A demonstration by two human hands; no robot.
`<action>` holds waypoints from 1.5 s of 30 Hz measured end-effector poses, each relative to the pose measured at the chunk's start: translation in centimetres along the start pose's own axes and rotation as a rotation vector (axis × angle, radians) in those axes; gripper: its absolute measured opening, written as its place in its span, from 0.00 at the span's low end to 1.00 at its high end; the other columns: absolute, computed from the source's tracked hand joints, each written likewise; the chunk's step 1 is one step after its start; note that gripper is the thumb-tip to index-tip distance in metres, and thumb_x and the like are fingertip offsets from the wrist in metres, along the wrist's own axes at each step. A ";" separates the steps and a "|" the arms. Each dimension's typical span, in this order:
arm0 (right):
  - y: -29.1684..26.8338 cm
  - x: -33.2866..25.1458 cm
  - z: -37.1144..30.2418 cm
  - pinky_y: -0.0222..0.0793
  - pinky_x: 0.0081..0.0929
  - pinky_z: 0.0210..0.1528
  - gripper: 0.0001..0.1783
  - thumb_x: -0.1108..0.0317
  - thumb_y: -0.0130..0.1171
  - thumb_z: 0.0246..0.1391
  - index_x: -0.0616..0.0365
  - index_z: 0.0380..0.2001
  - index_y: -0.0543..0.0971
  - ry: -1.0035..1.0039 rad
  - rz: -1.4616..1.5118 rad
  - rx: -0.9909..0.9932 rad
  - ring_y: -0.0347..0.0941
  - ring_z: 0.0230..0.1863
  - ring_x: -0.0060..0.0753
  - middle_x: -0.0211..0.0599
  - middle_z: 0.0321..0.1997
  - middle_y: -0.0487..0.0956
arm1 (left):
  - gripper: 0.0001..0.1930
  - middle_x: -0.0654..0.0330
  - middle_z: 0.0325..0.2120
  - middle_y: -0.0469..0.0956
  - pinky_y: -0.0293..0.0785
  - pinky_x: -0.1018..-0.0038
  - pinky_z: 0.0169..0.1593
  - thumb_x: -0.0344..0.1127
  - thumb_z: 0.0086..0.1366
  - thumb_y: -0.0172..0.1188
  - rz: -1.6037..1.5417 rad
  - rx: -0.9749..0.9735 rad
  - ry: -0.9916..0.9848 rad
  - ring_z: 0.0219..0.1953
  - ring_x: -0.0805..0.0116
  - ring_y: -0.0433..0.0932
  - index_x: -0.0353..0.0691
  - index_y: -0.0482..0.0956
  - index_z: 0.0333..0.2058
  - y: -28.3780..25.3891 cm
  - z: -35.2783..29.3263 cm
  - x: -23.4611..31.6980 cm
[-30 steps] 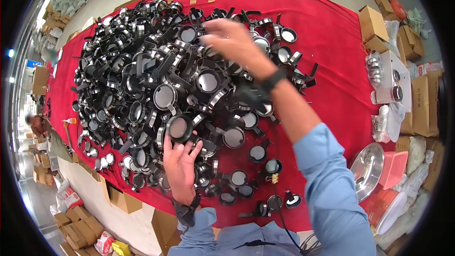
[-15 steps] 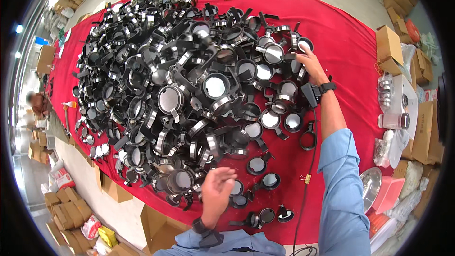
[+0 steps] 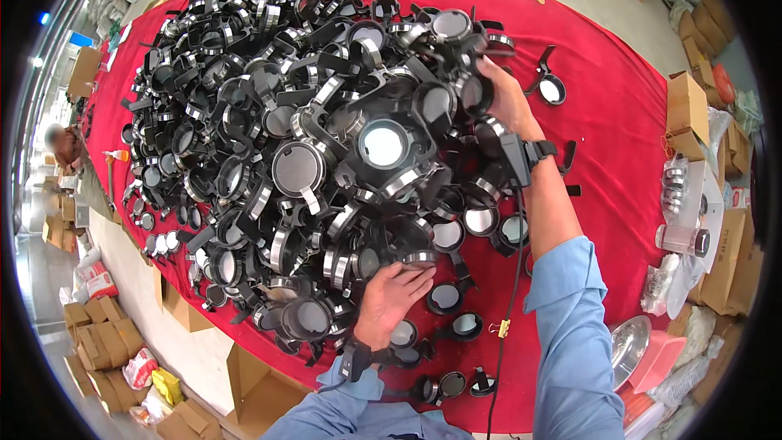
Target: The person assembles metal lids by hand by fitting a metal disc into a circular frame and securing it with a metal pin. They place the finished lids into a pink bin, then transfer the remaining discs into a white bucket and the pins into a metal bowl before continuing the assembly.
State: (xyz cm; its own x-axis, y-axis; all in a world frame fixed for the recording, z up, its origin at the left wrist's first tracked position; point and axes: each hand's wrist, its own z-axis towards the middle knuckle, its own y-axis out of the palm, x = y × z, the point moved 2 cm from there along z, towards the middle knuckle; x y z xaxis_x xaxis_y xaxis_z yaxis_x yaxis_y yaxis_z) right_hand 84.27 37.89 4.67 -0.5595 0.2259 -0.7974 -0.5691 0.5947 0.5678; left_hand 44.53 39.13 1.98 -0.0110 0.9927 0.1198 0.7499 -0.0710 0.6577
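Note:
A large heap of round black-and-silver lids [image 3: 299, 169] with black handles lies on a red cloth. They look like jug or pot lids with metal bands, tangled and tilted every way. My right hand [image 3: 507, 104] presses against the heap's right side, touching several lids [image 3: 472, 91]; its fingertips are partly hidden among them. My left hand [image 3: 393, 303] is at the heap's near edge, fingers stretched out, beside a silver-banded lid [image 3: 419, 257]. Neither hand visibly grips a lid. Some loose lids [image 3: 445, 298] lie just right of my left hand.
One lid [image 3: 552, 89] sits apart right of the heap. A black cable [image 3: 513, 277] with a gold binder clip [image 3: 500, 328] hangs from my right wrist device. At the right are a clear jar [image 3: 683, 239], a metal bowl [image 3: 630, 350] and cartons [image 3: 688, 110]. Another person [image 3: 65, 145] is far left.
My right hand has moved left, and lids at the heap's right side have shifted left with it, some blurred. My left hand has moved slightly up and right, against the near lids.

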 end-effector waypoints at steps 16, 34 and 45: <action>14.2 0.4 3.8 0.41 0.60 0.77 0.71 0.34 0.78 0.31 0.73 0.69 0.59 -0.548 -1.180 -0.021 0.51 0.76 0.62 0.65 0.69 0.64 | 0.35 0.26 0.65 0.56 0.58 0.51 0.74 0.34 0.67 0.61 -0.209 -0.272 0.245 0.71 0.35 0.57 0.19 0.56 0.63 3.5 6.5 1.1; -6.2 -0.2 1.7 0.64 0.28 0.62 0.30 0.49 0.52 0.68 0.59 0.63 0.74 -0.127 -0.504 0.158 0.71 0.58 0.29 0.35 0.56 0.79 | 0.24 0.42 0.61 0.68 0.58 0.52 0.75 0.30 0.69 0.55 -0.222 -0.283 0.365 0.67 0.46 0.64 0.25 0.66 0.60 4.0 8.9 2.0; -15.7 -7.2 -19.5 0.72 0.30 0.54 0.29 0.50 0.62 0.63 0.60 0.58 0.78 -0.147 -0.970 0.850 0.76 0.53 0.33 0.39 0.53 0.82 | 0.14 0.47 0.61 0.73 0.71 0.56 0.59 0.35 0.65 0.62 0.215 0.126 0.269 0.64 0.56 0.70 0.38 0.72 0.46 1.3 4.3 0.6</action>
State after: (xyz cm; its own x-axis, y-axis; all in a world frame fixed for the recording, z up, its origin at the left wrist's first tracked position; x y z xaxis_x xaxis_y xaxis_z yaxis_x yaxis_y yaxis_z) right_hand 85.43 11.87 5.52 -0.0356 -0.5202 -0.8533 -0.1137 0.8504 -0.5137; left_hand 48.32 40.00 -0.28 -0.0050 0.8943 0.4475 0.8292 -0.2464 0.5017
